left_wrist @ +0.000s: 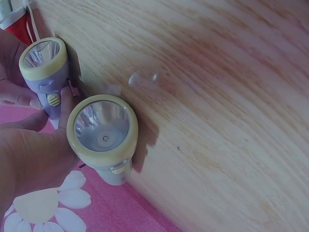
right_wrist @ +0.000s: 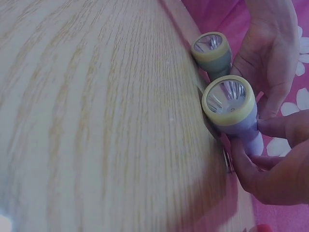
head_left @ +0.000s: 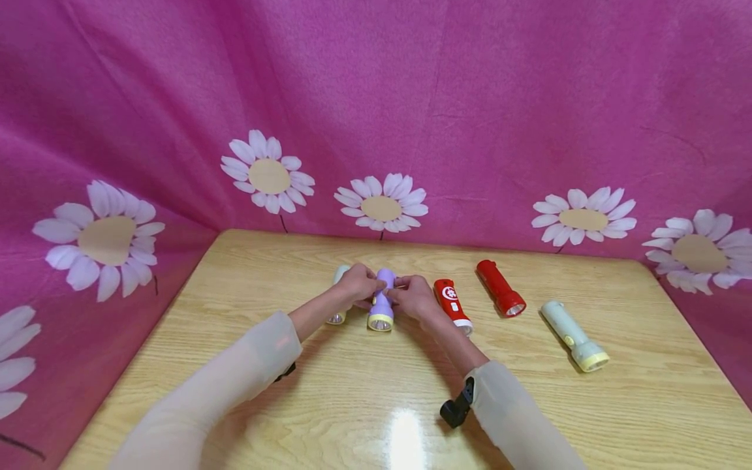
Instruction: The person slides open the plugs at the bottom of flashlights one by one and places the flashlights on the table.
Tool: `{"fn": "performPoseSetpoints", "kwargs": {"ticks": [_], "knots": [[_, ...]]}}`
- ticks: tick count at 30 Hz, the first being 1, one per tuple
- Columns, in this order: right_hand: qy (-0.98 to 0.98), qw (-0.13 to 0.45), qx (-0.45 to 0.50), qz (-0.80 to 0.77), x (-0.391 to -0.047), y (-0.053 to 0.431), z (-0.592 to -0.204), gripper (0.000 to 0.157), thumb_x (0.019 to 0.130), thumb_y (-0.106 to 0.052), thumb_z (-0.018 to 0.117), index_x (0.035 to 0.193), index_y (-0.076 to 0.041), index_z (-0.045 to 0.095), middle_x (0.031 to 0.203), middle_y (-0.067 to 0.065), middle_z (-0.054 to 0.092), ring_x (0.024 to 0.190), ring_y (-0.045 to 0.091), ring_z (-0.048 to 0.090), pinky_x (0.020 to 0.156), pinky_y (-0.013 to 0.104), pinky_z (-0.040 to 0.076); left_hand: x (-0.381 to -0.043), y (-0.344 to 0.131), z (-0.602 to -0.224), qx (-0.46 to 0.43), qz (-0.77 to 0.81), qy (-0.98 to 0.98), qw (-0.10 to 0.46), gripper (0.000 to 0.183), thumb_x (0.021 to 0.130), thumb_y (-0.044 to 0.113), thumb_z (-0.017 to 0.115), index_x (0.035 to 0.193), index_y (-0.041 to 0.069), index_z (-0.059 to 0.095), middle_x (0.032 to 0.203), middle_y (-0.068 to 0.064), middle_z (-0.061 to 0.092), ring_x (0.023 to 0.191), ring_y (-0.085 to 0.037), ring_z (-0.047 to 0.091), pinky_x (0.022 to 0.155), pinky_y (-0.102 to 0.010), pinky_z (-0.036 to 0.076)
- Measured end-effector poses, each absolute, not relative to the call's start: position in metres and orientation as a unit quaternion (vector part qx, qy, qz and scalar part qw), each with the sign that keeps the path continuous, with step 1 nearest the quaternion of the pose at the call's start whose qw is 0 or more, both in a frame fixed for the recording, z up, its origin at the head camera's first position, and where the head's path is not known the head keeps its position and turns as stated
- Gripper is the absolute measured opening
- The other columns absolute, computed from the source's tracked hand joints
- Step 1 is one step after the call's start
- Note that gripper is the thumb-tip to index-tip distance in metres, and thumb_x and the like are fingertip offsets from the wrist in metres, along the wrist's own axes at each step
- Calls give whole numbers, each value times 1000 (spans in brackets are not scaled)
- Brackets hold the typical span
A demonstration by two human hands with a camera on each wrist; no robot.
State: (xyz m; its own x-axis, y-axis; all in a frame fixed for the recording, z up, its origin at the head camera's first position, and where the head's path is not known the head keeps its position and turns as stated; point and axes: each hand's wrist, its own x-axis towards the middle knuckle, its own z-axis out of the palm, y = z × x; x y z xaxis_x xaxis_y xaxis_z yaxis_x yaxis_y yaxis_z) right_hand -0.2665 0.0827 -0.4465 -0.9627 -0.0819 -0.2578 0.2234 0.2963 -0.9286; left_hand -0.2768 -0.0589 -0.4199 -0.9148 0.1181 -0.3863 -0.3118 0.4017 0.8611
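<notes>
Purple flashlight [head_left: 382, 307] lies on the table [head_left: 329, 391], pinched by left hand [head_left: 360, 286] and right hand [head_left: 414, 297], pale flashlight [left_wrist: 105, 140] at nine o'clock. Positioning seems in hand, fingertips partly hidden; next calls for easing both grips.

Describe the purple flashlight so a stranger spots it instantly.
In the head view, find the wooden table, then its leftmost, pale flashlight. Between it and the white-rimmed red flashlight is the purple flashlight, the only purple one.

The head view is bright, the tabletop [head_left: 329, 405] glaring white at six o'clock; the wrist views are dimmer, hazier, the right showing a shadow [right_wrist: 207, 208] at five.
</notes>
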Motion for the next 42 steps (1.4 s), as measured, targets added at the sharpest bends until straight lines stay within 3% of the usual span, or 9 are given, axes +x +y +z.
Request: {"fn": "performPoseSetpoints", "kwargs": {"ticks": [8,25,34,42], "knots": [[793,131,43,-593,-267,82,-447,36,94,1,63,126,15,56,122,30,60,105,36,65,84,35,59,-279,-59,-424,-62,541,815,198,22,99,7,62,114,-8,59,89,-9,54,79,-18,58,68,-31,60],[795,120,58,-592,-272,82,-449,35,92,-2,66,122,14,58,120,29,60,98,34,68,79,34,60,-282,-60,-425,-58,547,812,193,21,98,7,63,112,-8,62,84,-7,53,73,-16,58,68,-32,61],[822,109,61,-555,-271,79,-447,37,92,-8,69,123,10,61,114,23,66,90,26,69,76,30,59,-284,-62,-427,-58,537,821,185,25,98,8,63,117,-8,62,91,-11,57,77,-17,59,66,-31,61],[821,113,59,-557,-270,78,-446,38,92,-9,70,124,10,60,113,24,67,90,27,71,79,32,59,-285,-63,-425,-59,529,825,190,28,99,9,62,120,-9,61,103,-15,60,87,-21,63,70,-32,61]]}}
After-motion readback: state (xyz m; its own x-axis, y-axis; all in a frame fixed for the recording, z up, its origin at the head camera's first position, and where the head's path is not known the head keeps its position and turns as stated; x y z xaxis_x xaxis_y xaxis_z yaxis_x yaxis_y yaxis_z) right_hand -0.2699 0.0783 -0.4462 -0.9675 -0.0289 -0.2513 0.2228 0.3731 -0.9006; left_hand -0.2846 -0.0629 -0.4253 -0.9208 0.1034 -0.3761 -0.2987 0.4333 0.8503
